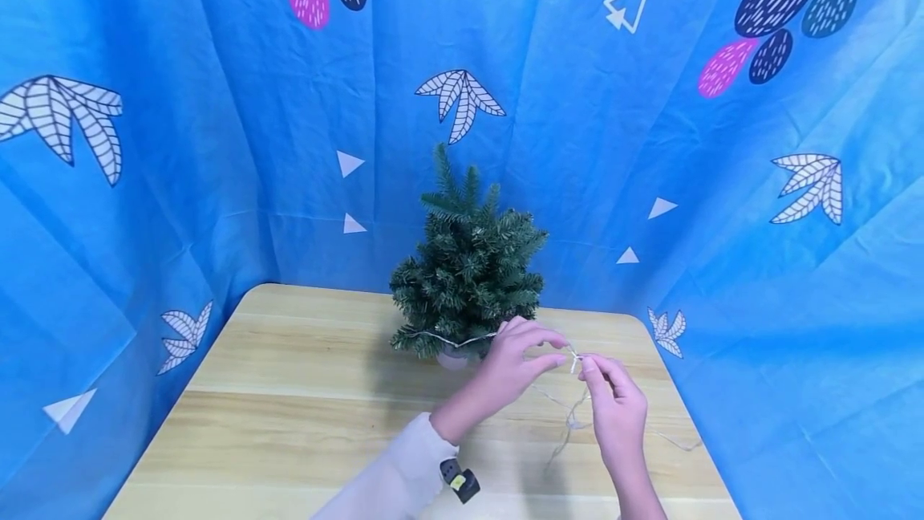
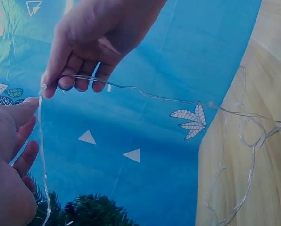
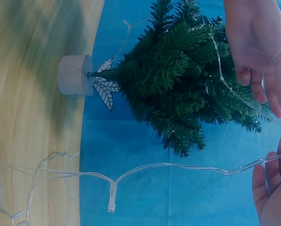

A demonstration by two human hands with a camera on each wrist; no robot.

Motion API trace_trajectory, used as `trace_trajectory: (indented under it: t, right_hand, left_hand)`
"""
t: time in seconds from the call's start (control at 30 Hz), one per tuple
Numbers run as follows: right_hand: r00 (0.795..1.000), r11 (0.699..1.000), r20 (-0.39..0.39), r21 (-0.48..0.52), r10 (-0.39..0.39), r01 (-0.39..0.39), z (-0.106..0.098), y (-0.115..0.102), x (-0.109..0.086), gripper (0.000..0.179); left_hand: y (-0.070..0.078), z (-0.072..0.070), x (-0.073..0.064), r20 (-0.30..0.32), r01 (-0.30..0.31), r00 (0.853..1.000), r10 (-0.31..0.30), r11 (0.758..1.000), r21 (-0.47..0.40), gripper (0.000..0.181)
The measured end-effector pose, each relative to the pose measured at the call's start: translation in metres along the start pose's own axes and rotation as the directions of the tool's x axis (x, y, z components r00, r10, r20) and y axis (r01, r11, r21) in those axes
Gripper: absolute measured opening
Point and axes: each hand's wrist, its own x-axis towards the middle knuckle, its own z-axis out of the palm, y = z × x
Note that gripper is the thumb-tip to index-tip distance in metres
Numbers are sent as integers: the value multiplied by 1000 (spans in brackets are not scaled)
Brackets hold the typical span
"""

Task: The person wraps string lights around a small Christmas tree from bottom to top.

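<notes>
A small artificial Christmas tree (image 1: 469, 271) stands toward the back of the table, a clear-wired string of lights (image 1: 453, 342) draped across its lower front branches. To the right of the tree, my right hand (image 1: 615, 408) pinches the string between thumb and fingertips. My left hand (image 1: 514, 361) is beside it, thumb and forefinger apart around the wire, fingertips right by the right hand's. In the left wrist view, the wire (image 2: 42, 155) runs from the pinch down past the left hand (image 2: 11, 146) toward the tree. A small bulb (image 3: 112, 200) hangs on the trailing part.
Loose loops of the light string (image 2: 249, 183) trail onto the wooden table (image 1: 289, 392) at the right. The tree has a round wooden base (image 3: 74, 75). Blue patterned cloth (image 1: 303, 103) surrounds the table at the back and sides. A dark wrist device (image 1: 459, 480) sits at the left sleeve.
</notes>
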Motion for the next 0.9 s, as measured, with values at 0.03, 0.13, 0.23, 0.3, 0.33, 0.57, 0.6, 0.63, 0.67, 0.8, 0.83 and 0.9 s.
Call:
trace_trajectory:
  t: [0.03, 0.13, 0.23, 0.3, 0.33, 0.57, 0.6, 0.63, 0.67, 0.8, 0.83, 0.9]
  right_hand:
    - [1000, 1000, 1, 3, -2, 2, 0, 0, 0, 15]
    - [1000, 1000, 2, 6, -10, 10, 0, 0, 0, 15]
    - [1000, 1000, 7, 6, -17, 17, 1, -1, 0, 14]
    - [1000, 1000, 13, 12, -20, 19, 1, -1, 0, 13]
    - [1000, 1000, 15, 16, -21, 20, 1, -1, 0, 13]
    - [997, 997, 33, 34, -63, 62, 0, -2, 1, 11]
    - [997, 998, 36, 31, -64, 63, 0, -3, 2, 10]
    - [997, 998, 42, 27, -64, 63, -1, -3, 2, 10]
    - [997, 998, 46, 19, -61, 60, -2, -3, 2, 10]
    - [995, 998, 79, -10, -53, 54, -6, -4, 3, 10]
    - [994, 998, 91, -19, -60, 62, -8, -4, 4, 11]
    - [989, 995, 118, -38, -86, 91, -12, -3, 6, 12]
  left_hand:
    - [-1, 1, 0, 1, -2, 1000, 2, 1000, 2, 21]
    - [-1, 4, 1, 0, -7, 1000, 7, 1000, 14, 20]
    - [0, 5, 2, 2, -15, 1000, 15, 1000, 14, 18]
    - [0, 6, 3, 8, -15, 1000, 15, 1000, 10, 18]
    - [0, 6, 3, 13, -14, 1000, 14, 1000, 5, 17]
    - [0, 7, 4, 44, 17, 999, -16, 1000, -19, 10]
    - [0, 8, 4, 44, 23, 999, -22, 1000, -21, 9]
    - [0, 8, 4, 41, 30, 999, -29, 999, -24, 8]
    - [0, 8, 4, 35, 34, 999, -33, 999, -23, 8]
    - [1, 7, 4, -10, 55, 998, -55, 998, -22, 7]
    - [1, 6, 4, -20, 63, 998, -64, 998, -26, 7]
    - [2, 5, 4, -30, 79, 996, -80, 996, -44, 8]
